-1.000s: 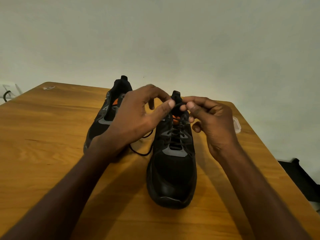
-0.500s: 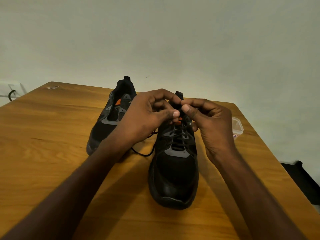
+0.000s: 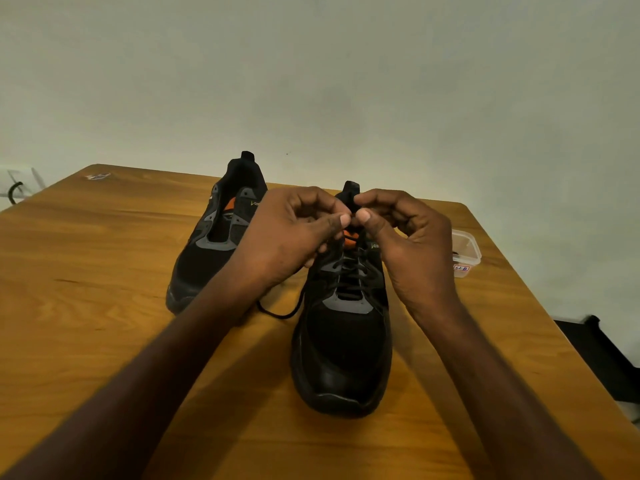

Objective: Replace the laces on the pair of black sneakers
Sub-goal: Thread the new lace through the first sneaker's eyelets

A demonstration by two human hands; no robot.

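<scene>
Item 1: near sneaker (image 3: 343, 348), black w/ grey trim, orange lining at tongue. Stands on table (image 3: 86, 306), toe toward camera, heel away. Black lace (image 3: 353, 271) threaded thru lower eyelets; one loose end runs off its left side & loops on the table betw. the two shoes.

Item 2: far sneaker (image 3: 214, 251), same model, just left of & behind item 1, angled slightly. Eyelets look unlaced, tongue area open, orange lining visible.

Item 3: left hand (image 3: 294, 237), over top of near sneaker's lacing. Fingers (image 3: 341, 221) curled, thumb & forefinger tips pressed together, pinching at the lace near the top eyelets; exact strand hidden by fingers.

Item 4: right hand (image 3: 412, 244), opposite the left, thumb tips nearly touching. Fingers curled in, thumb & forefinger pinched at same spot above tongue; the held lace part can't be made out.

Item 5: small clear plastic container (image 3: 465, 252) w/ label, on table's right edge, beyond right hand, apart from shoes.

Item 6: sticker (image 3: 98, 176), far left corner of table.
</scene>
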